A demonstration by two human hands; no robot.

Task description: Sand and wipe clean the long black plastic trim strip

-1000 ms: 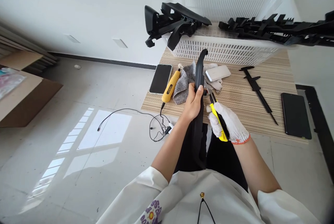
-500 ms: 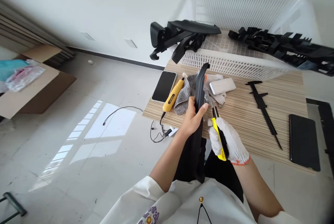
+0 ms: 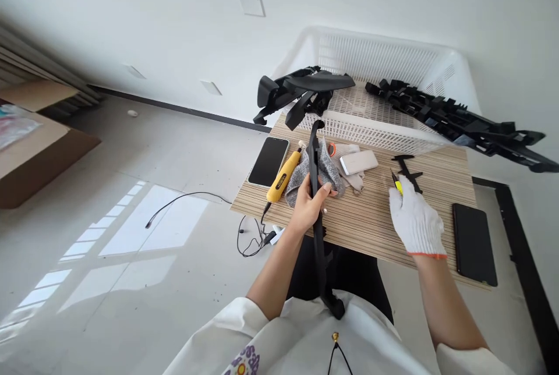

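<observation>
the bare left hand (image 3: 308, 206) is wrapped tight around the middle of a long black plastic trim strip (image 3: 312, 156), which stands nearly upright, its lower end down by the lap and its hooked top over the near-left part of the pale striped wooden table (image 3: 371, 223); the white-gloved right hand (image 3: 414, 220) is off to the right, well clear of the strip, fingers curled shut on a yellow utility knife (image 3: 397, 186) of which only the tip shows, so i cannot tell whether the blade is out. this reads as an inspecting step: strip held up for looking over, knife held aside above the table. bringing knife and strip together would call for a steady left-hand hold and a path away from the bare thumb. room is tight ahead: a black plastic caliper (image 3: 408, 168) lies just beyond the glove, a black phone (image 3: 474, 244) near the right edge, a grey knitted cloth (image 3: 327, 168) and yellow rotary tool (image 3: 283, 170) behind the strip, the white slotted basket (image 3: 384, 130) along the far edge; open space lies between the hands
</observation>
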